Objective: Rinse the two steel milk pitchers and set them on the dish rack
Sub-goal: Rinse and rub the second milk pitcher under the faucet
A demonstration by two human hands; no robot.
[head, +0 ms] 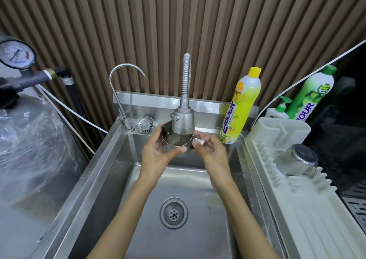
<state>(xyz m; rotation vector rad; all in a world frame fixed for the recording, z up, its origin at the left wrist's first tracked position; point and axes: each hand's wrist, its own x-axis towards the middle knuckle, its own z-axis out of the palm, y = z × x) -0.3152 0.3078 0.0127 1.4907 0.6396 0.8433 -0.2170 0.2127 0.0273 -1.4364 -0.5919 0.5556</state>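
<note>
Head view: both hands (158, 152) (210, 150) hold pitcher (176, 141) under faucet (183, 123).

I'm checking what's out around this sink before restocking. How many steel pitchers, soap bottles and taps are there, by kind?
Steel pitchers: 2, one under the spray tap held in both hands, one upside down on the dish rack.
Soap bottles: 3, yellow, green, small pump bottle.
Taps: 2, spray tap, thin curved tap.
Total: 7

The route from the sink (95, 179) to the dish rack (309, 209) is narrowed by a yellow bottle (240, 108) and an upturned pitcher (298, 159).
</note>
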